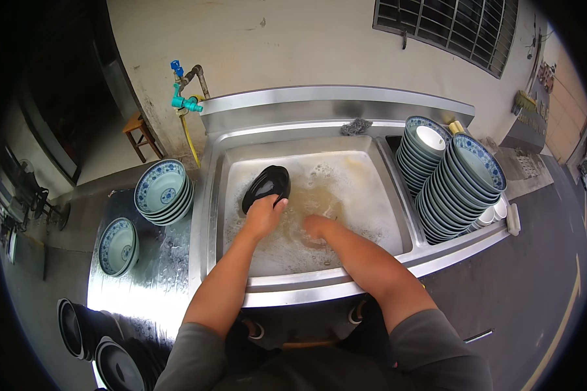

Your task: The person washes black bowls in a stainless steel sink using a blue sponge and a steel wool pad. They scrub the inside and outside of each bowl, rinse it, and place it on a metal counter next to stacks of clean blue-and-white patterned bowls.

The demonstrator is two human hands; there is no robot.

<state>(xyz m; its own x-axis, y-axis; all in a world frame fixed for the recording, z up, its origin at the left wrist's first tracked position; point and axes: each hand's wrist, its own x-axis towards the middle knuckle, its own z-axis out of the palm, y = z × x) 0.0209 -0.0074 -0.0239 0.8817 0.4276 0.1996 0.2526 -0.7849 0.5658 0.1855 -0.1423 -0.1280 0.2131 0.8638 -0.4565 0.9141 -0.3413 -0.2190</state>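
My left hand [265,216] grips the near rim of a black bowl [269,184], thumb on the rim, and holds it tilted over the left part of a stainless steel sink basin [298,279]. Cloudy, foamy water [367,185] fills the basin. To the right of the bowl, my right hand [318,227] is partly under the water near the middle; its fingers are hidden, so whether it holds anything cannot be told.
Tall stacks of blue-patterned bowls [457,195] fill the right compartment, with white bowls [491,215] beside them. More patterned bowls [164,193] and stacked black dishes [120,364] stand on the left metal counter [161,264]. A steel-wool scrubber [356,126] lies on the back ledge, right of the tap [186,103].
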